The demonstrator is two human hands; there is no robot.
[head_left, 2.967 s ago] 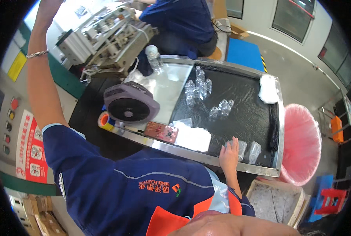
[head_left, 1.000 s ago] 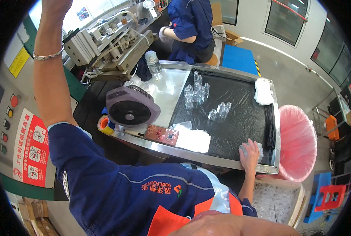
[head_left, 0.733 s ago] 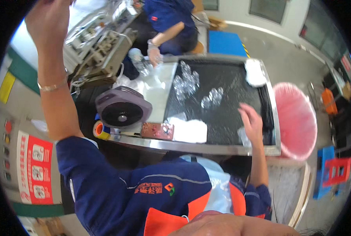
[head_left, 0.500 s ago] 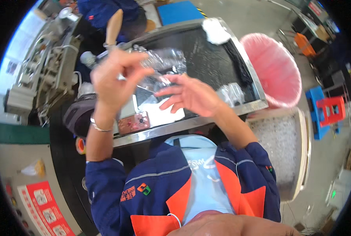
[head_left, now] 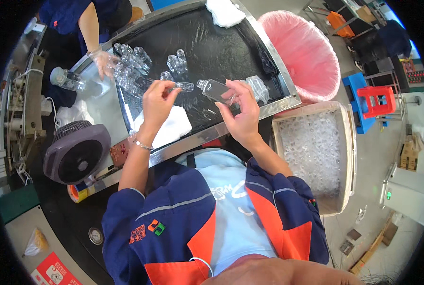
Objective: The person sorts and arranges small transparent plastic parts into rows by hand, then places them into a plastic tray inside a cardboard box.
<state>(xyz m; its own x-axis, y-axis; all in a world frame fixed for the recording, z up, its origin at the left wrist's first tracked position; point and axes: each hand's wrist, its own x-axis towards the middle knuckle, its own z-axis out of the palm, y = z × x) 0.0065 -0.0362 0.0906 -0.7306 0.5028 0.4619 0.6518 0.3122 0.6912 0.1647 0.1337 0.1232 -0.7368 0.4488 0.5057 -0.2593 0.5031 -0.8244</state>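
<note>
Between the fingers and thumb of my right hand (head_left: 242, 114) is a clear flat bottle (head_left: 214, 89), its short neck pointing left over the black worktop. My left hand (head_left: 158, 102) pinches a smaller clear plastic piece (head_left: 185, 87) at one end; its exact kind is hard to make out. A pair of clear pieces (head_left: 177, 61) stands on the worktop beyond my left hand. Farther left lies a heap of clear bottles (head_left: 131, 71), with a co-worker's gloved hand (head_left: 102, 62) at its edge. A white cloth (head_left: 171, 126) lies below my left wrist.
The black worktop (head_left: 197, 38) has a metal rim. Crumpled clear plastic (head_left: 258, 89) lies beyond my right hand, a white bundle (head_left: 225, 13) at the far edge. Right are a pink-lined bin (head_left: 302, 52) and a crate of clear pieces (head_left: 312, 147); left, a dark fan (head_left: 79, 156).
My hands, blurred and close together before, are now apart and steadier, each with a clear piece in its fingers. The view has shifted, bringing the fan and the co-worker's gloved hand into clearer sight.
</note>
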